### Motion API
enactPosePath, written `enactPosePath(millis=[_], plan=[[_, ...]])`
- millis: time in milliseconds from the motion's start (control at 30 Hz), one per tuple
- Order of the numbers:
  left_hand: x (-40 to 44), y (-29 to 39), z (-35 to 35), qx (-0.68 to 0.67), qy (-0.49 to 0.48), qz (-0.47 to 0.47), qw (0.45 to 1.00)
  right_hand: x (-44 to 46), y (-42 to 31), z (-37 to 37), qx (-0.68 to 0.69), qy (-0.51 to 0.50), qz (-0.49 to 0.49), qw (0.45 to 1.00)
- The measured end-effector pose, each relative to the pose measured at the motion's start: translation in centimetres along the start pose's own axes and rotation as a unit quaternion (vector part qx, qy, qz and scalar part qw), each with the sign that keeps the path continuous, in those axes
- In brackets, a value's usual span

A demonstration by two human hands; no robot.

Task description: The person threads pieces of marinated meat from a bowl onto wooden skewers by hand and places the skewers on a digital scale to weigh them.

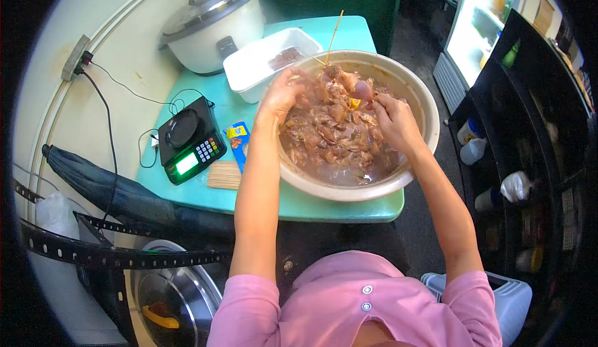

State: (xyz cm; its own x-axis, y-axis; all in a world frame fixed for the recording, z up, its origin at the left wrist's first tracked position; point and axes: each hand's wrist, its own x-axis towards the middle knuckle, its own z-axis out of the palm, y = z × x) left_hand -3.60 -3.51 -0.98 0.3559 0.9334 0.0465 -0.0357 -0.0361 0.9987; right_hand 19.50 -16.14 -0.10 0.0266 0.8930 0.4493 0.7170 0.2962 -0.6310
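A wide cream basin point(423, 92) holds a heap of raw marinated meat point(336, 138) in brownish liquid. My right hand point(397, 121) is over the basin's right side, fingers pinched on a piece of meat point(362, 90) with a smooth purplish face. At the left side of the basin is my left hand point(286, 93), beside the raised meat; its fingertips are blurred and partly hidden. A thin wooden skewer point(334, 36) sticks up from the meat near the back. Whether the pinched piece is on that skewer, I cannot tell.
A white tub point(249, 73) with some meat stands behind the basin, near a large rice cooker point(215, 32). Left on the turquoise table point(324, 209) are a digital scale point(187, 138), a bundle of skewers point(224, 175) and a blue packet point(237, 138). Dark shelves point(498, 160) line the right.
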Motion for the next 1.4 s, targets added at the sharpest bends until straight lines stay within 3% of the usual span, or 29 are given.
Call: enactPosePath(millis=[167,267,467,533,567,633,767,833,867,967,1033,1067,1300,1367,1400], plan=[[0.2,-0.2,-0.2,-0.006,-0.032,-0.018,0.999,-0.1,0.1,0.0,0.021,0.005,0.003,1.0],[-0.2,0.2,0.4,0.007,0.004,-0.026,1.0,0.0,0.1,-0.1,0.025,0.007,0.0,1.0],[-0.1,-0.3,0.2,0.107,0.007,-0.027,0.994,0.0,0.4,0.0,0.034,0.004,0.009,0.999],[-0.8,-0.3,0.8,0.365,0.022,0.122,0.923,-0.1,0.1,-0.1,0.027,0.014,0.002,1.0],[-1.0,-0.2,1.0,0.363,0.021,0.121,0.924,-0.2,0.1,-0.1,0.022,0.025,-0.009,0.999],[-1.7,1.2,1.7,0.467,0.03,0.135,0.873,-0.1,0.4,0.0,0.023,0.027,-0.012,0.999],[-2.0,1.7,1.8,0.454,0.024,0.113,0.883,-0.1,0.0,-0.1,0.042,0.02,-0.004,0.999],[-2.3,1.7,2.1,0.458,-0.148,0.101,0.871,0.0,0.1,-0.1,0.038,0.024,-0.011,0.999],[-2.2,1.8,2.2,0.457,-0.15,0.101,0.871,0.0,0.2,-0.1,0.035,0.027,-0.019,0.999],[-2.3,1.5,2.3,0.514,-0.142,0.132,0.836,-0.1,-0.1,-0.3,0.031,0.02,-0.01,0.999],[-1.7,0.6,1.4,0.49,-0.003,0.118,0.864,0.0,-0.2,-0.6,0.036,0.0,0.003,0.999],[-1.3,0.1,0.9,0.488,0.02,0.122,0.864,0.0,-0.2,-0.7,0.04,-0.02,0.018,0.999],[-1.0,0.0,0.6,0.52,0.047,0.041,0.852,0.0,-0.5,-0.7,0.042,-0.016,0.007,0.999],[-0.3,-0.9,0.6,0.484,0.09,0.171,0.854,0.0,0.4,-0.1,0.054,0.023,-0.024,0.998],[-0.5,-0.3,1.0,0.485,0.087,0.171,0.853,0.1,0.4,-0.1,0.054,0.025,-0.022,0.998]])
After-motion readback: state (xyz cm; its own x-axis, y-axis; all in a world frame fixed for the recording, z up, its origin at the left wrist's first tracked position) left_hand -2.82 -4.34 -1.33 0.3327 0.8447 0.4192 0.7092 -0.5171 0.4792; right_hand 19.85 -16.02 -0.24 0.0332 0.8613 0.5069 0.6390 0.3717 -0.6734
